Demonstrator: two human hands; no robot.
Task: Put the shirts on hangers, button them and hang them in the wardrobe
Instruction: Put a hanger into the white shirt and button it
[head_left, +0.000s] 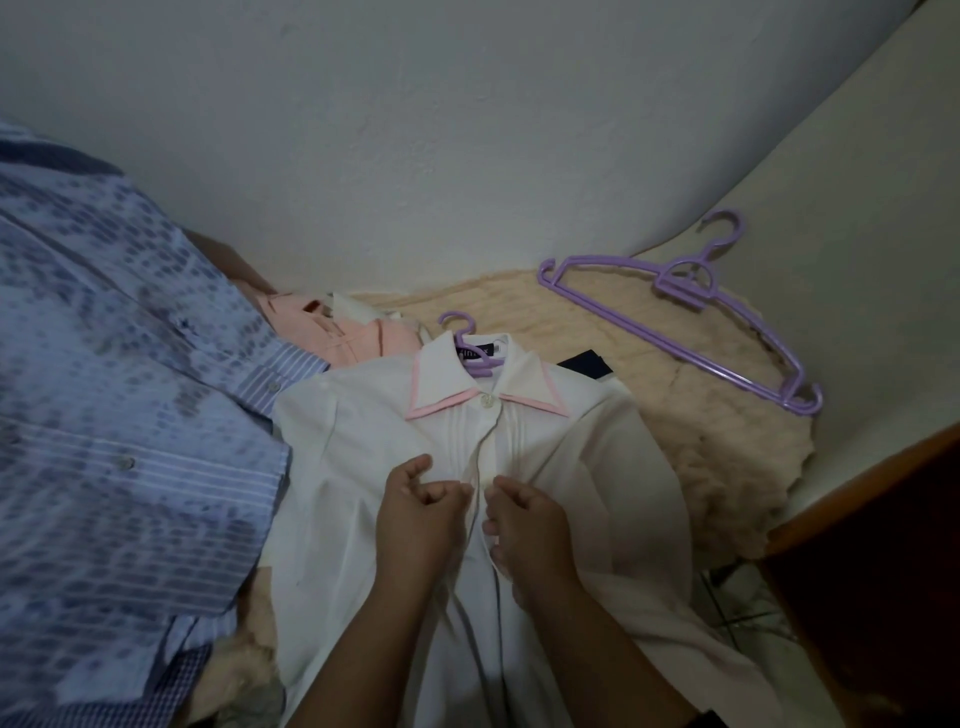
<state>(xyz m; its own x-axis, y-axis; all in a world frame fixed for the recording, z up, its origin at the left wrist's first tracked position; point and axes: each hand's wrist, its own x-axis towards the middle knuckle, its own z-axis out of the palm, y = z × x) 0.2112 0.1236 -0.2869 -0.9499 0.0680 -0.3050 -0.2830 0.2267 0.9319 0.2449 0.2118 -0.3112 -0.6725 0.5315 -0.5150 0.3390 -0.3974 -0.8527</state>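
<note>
While the white shirt (545, 467) lies on its purple hanger (470, 353) on the bed (top button done), left hand (415, 514) and right hand (524, 525) pinch the placket, probably working the second button; next, push it through.

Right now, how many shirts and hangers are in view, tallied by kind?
Shirts: 3, namely the white shirt with pink-edged collar, the blue patterned shirt and the pink shirt.
Purple plastic hangers: 2, namely one inside the white shirt and one lying free.
Total: 5
</note>
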